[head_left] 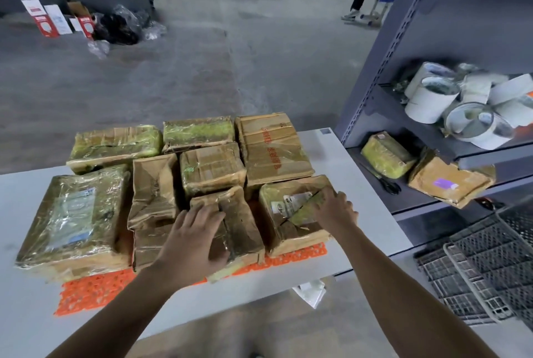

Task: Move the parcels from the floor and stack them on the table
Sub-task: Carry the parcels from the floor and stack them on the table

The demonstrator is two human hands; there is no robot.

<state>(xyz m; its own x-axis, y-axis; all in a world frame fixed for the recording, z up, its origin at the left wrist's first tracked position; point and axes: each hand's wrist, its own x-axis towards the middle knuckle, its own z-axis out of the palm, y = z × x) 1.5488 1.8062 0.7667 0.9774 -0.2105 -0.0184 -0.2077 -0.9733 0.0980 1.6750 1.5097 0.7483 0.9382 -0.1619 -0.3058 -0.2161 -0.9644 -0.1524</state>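
The brown parcels [212, 167] sit packed close together in rows on the white table [360, 199]; they are wrapped in shiny tape, and some look green on top; they lie on an orange mat [86, 291] that peeks out along the near edge of the tabletop; the back row reaches the far edge.

The left hand [196, 239] rests on the front middle parcel [239, 225], by the near edge; its fingers are spread and lie flat on top, not curled round anything.

The right hand [336, 210] touches the front right parcel [291, 213], the one closest to the right edge; its fingers [326, 193] are nearly straight and press on the far right corner of the parcel's top; it grips nothing.

A grey shelf [403, 40] stands just past the right edge of the tabletop; it holds white tubs [429, 98] and two more wrapped packs [386, 157]; dark mesh baskets [490, 256] lie below on the floor.
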